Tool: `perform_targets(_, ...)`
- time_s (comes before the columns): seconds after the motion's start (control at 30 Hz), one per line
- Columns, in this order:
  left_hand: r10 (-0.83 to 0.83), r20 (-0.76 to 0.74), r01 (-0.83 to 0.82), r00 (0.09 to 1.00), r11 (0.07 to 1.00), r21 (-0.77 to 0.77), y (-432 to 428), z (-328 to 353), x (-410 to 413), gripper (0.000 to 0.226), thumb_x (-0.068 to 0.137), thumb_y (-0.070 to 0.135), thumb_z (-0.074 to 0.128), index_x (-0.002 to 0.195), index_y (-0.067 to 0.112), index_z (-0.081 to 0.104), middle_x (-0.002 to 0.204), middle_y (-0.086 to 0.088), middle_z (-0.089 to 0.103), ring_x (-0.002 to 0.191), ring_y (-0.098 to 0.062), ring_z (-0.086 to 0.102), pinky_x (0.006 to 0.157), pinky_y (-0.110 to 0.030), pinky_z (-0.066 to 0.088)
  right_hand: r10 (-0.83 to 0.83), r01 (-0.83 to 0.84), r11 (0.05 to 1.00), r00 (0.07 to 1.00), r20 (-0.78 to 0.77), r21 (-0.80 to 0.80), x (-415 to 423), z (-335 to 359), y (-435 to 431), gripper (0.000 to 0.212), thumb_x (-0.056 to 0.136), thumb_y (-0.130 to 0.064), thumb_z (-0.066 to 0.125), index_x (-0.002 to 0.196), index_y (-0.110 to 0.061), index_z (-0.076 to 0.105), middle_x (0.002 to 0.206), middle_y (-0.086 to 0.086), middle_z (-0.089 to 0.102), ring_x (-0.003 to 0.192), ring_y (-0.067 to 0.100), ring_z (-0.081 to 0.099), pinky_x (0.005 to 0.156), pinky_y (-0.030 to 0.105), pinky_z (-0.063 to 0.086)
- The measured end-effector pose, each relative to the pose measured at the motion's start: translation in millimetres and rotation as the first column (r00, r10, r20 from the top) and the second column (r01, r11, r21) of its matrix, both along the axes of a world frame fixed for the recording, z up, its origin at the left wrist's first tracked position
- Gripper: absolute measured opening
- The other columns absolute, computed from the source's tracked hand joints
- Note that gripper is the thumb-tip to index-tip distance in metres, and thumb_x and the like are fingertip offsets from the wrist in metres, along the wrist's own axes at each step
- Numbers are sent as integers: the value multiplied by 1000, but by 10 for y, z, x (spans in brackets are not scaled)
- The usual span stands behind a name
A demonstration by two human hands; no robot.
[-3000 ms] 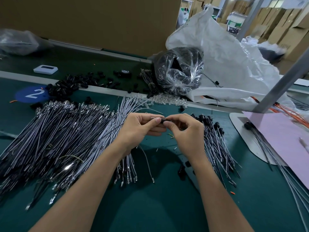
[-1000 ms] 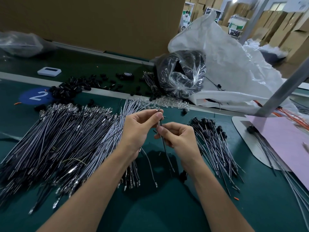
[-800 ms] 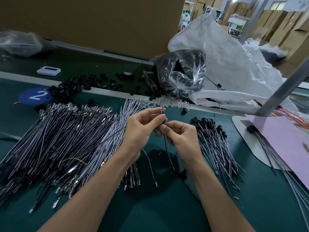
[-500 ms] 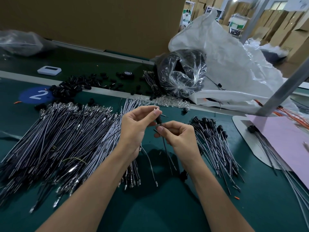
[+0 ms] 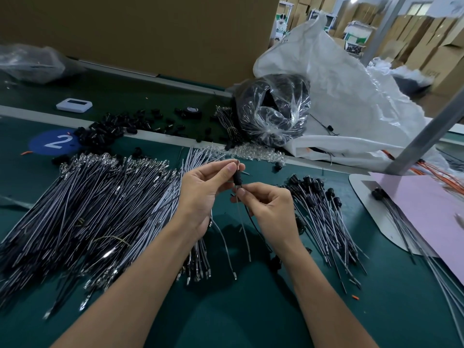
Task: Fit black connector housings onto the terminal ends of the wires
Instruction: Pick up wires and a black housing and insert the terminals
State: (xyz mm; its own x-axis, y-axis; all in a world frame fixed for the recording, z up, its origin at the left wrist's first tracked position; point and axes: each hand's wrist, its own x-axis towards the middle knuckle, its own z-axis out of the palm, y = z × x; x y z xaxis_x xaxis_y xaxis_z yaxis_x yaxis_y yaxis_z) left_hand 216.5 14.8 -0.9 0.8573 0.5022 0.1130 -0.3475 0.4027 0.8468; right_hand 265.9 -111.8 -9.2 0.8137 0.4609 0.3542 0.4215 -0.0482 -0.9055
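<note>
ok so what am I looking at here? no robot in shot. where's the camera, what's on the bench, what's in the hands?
There is no machine here. A person works with bare hands, and the one picture comes from a wide-angle camera on their head, looking down over both forearms. The left hand pinches the top end of the thin wires just above a black connector housing. The right hand pinches the same wires right below it, and their tails hang toward the green table. Left of the hands lies a big pile of bare wires. To the right is a smaller bunch already capped with housings. Farther back are a heap of loose housings beside a blue sticker marked 2, a clear bag of dark parts and a white sack.
</note>
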Motion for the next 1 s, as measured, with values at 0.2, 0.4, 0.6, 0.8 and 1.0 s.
perform_targets(0.2,28,-23,-28,999,999,34,-12,-7,17,14,89,4,61,90,10,74,86,-5,76,75,-12,69,67,-21,55,-35,40,998,992,121,-39,-15,-9,2,11,89,-3,68,89,-8,78,77,1,76,73,21,72,71,38,59)
perform_targets(0.4,33,-34,-33,999,999,-13,-10,-22,25,13,90,3,61,95,5,73,86,-7,76,78,-14,71,73,-22,57,-117,139,989,944,308,-51,-8,-62,11,11,87,-6,69,93,-9,78,78,-6,75,67,4,69,61,19,52)
perform_targets(0.6,-13,-38,13,999,1000,-1,9,-34,17,13,89,6,62,94,8,74,88,-5,76,83,-11,70,75,-20,55,-183,259,961,857,482,-94,8,-110,8,17,89,-18,64,97,-12,77,76,-6,74,54,14,62,52,36,51)
perform_targets(0.8,-21,-27,21,999,1000,21,9,-30,11,14,88,6,61,93,7,74,89,-5,76,82,-12,68,78,-23,55,-147,226,967,874,462,-120,-6,-108,9,18,91,-20,59,94,-13,75,70,-6,71,52,17,60,51,39,49)
perform_targets(1.0,-25,-12,25,1000,1000,13,3,-28,5,14,91,3,60,93,5,74,89,-8,75,80,-15,68,75,-23,55,-134,208,970,890,436,-127,-15,-97,11,15,90,-18,63,82,-11,75,67,-6,69,56,12,62,54,39,51)
